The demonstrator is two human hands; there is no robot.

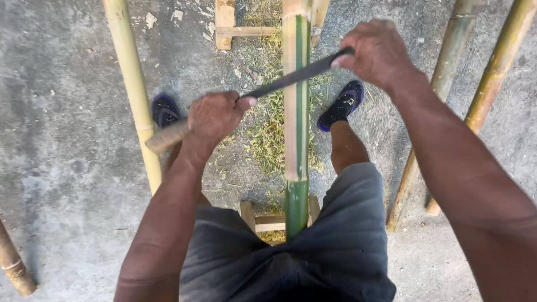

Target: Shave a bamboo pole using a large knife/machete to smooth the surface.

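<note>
Gripping blade crosswise, 2 hands, bamboo pole lengthwise, probably scraping

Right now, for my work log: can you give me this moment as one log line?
left hand: grips knife handle | right hand: holds blade tip | blade: across bamboo pole | pole: on wooden stands, partly scraped | shavings: on ground

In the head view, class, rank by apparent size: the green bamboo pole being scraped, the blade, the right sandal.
1. Green bamboo pole, spanning most of the frame's height.
2. Blade, held across it by both hands.
3. Right sandal, smallest, though it lies farther from the camera.
</note>
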